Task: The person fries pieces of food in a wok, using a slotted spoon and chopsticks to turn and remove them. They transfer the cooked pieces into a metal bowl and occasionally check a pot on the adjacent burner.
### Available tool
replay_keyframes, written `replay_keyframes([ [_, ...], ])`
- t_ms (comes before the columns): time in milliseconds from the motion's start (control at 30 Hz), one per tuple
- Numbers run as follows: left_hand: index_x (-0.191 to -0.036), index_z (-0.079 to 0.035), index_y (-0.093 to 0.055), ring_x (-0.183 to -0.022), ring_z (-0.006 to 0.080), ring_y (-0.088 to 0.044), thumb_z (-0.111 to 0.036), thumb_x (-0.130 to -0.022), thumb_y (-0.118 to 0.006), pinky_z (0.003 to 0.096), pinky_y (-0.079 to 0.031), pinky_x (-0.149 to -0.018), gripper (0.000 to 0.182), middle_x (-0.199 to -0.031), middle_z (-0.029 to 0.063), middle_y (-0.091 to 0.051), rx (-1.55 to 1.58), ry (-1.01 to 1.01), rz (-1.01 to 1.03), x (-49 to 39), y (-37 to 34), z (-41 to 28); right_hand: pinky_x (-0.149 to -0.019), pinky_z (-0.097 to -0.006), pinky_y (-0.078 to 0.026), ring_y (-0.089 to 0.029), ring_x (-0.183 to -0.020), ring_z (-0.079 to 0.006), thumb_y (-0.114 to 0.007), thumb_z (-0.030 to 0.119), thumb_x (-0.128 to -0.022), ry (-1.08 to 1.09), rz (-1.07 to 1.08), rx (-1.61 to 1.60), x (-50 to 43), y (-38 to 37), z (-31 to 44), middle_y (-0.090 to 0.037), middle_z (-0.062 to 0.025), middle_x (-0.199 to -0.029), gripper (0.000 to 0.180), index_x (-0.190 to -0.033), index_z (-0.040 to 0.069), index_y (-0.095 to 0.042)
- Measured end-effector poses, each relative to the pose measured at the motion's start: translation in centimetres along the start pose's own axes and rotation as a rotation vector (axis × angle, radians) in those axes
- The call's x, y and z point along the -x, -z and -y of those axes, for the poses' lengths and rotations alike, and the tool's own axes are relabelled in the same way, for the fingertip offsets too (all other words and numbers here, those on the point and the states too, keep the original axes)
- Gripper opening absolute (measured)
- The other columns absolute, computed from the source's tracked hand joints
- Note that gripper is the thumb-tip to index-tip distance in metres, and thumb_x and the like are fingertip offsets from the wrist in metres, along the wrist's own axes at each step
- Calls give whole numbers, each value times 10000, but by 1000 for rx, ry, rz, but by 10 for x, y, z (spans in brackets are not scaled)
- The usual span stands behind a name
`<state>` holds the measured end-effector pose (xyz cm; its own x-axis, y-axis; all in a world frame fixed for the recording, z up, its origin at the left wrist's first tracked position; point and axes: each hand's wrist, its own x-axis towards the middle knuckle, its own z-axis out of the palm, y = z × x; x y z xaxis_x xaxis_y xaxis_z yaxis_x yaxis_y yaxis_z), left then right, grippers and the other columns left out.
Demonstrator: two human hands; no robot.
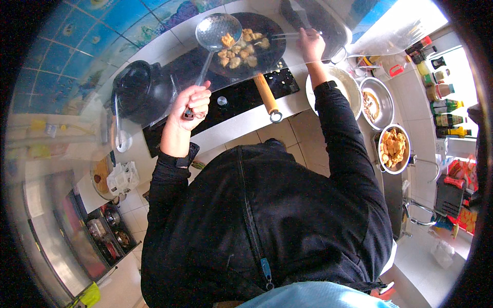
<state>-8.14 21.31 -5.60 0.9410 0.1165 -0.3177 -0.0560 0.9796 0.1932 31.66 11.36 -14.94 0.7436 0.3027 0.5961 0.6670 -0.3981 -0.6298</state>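
My left hand (192, 102) is wrapped around the handle of a perforated metal skimmer (217, 27). One golden fried piece (228, 40) rests in the skimmer's bowl, over the far left side of a dark wok (274, 25). Inside the wok, several pale-gold battered pieces (238, 56) lie clustered. My right hand (312, 46), right of the wok, grips thin metal chopsticks or tongs (287, 36); which of the two is unclear. Their tips reach in over the wok's right side. The wok's wooden handle (265, 94) points towards me, over the black cooktop (238, 94).
Left of the cooktop stands a black pot (131, 84). On my right are a large bowl of pale batter (352, 86), a steel bowl (387, 94) with some residue and a bowl of fried pieces (393, 148). Bottles (446, 106) line the windowsill beyond; a faucet (421, 213) stands nearer.
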Motion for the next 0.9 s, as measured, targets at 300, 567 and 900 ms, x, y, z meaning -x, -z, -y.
replay_keyframes([
  [300, -1002, 34, -542, -401, 51, -347, -50, -904, -420, 193, -290, -366, 178, -548, -24, -361, 26, -2, 23, 3, 2, 0, -638, -379, -495, -622, -726, -319, -593, 326, -832, 178, 157, 84, -1, 8, 39, -641, -123, -784, 263, -762, 81, -652],
  [567, -1014, 22, -531, -403, 50, -339, -68, -917, -413, 193, -288, -369, 177, -554, -26, -363, 26, -45, 25, 12, -1, 1, -668, -415, -502, -631, -770, -325, -542, 345, -844, 246, 384, 166, -18, -26, 42, -656, -123, -808, 243, -946, 152, -648],
  [900, -1007, 5, -535, -394, 58, -352, -71, -910, -429, 197, -327, -367, 163, -534, -35, -366, 16, -88, -11, 24, 5, 0, -601, -362, -503, -633, -696, -279, -589, 221, -826, 439, 532, 120, 23, 3, 49, -651, -82, -777, 122, -804, 137, -674],
])
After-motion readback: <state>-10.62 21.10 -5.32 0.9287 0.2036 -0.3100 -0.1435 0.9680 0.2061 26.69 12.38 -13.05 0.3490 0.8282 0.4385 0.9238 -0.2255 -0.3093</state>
